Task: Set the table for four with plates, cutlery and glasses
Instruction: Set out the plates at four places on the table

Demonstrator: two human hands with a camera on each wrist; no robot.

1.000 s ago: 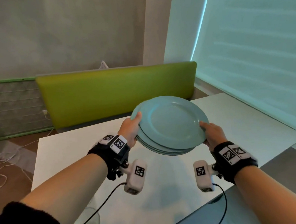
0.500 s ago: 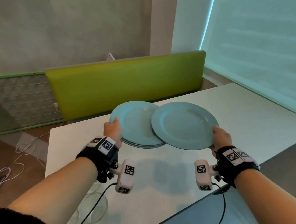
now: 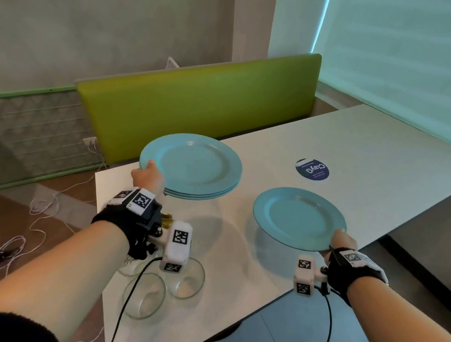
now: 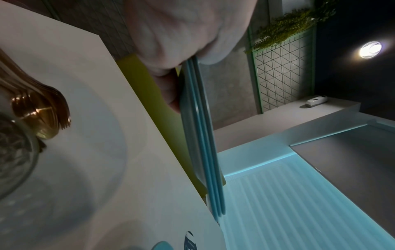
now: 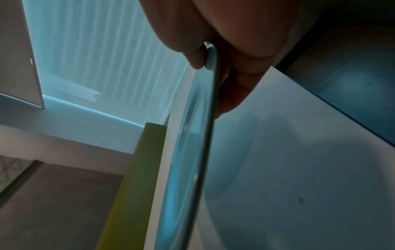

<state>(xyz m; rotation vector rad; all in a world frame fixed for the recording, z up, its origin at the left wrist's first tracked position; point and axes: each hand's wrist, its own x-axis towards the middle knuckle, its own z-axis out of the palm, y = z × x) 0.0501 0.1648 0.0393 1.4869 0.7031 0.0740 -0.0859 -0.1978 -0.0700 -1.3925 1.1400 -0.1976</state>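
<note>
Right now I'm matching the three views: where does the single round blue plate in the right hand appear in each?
Head: single round blue plate, lower right, over the white table.
Left wrist: only a sliver at the bottom edge.
Right wrist: edge-on, centre.
Shared landmark: green bench back.

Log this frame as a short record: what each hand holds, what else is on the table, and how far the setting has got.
left hand: grips the rim of a stack of three blue plates, held above the table
right hand: grips the rim of a single blue plate, low over the table's near edge
table: white, with a round blue sticker
glasses: clustered at near left
cutlery: gold, beside the glasses
progress: no place set yet
</note>
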